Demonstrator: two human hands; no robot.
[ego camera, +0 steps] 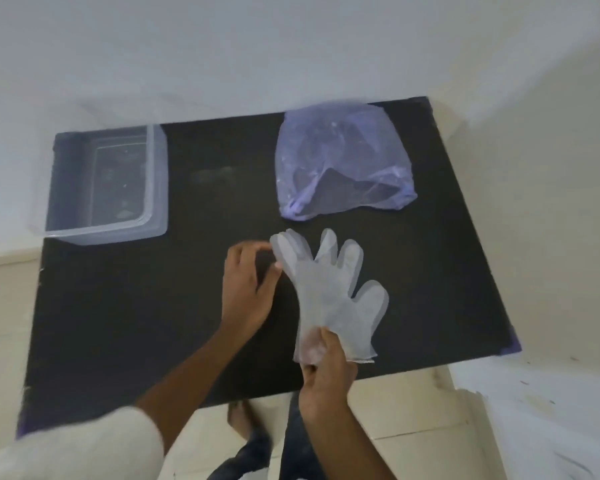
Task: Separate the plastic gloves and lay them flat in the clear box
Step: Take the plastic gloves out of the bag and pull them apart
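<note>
A translucent plastic glove (329,292) is spread over the black table (136,323), fingers pointing away from me; overlapping edges suggest more than one layer. My right hand (326,368) pinches its cuff at the near end. My left hand (246,289) touches the little-finger side of the glove, with thumb and fingertips curled at its edge. The clear box (108,181) stands at the far left of the table and looks empty.
A crumpled purple plastic bag (343,161) lies at the far right of the table, just beyond the glove's fingertips. White walls border the table at the back and right. Pale floor tiles and my foot (239,420) show below the near edge.
</note>
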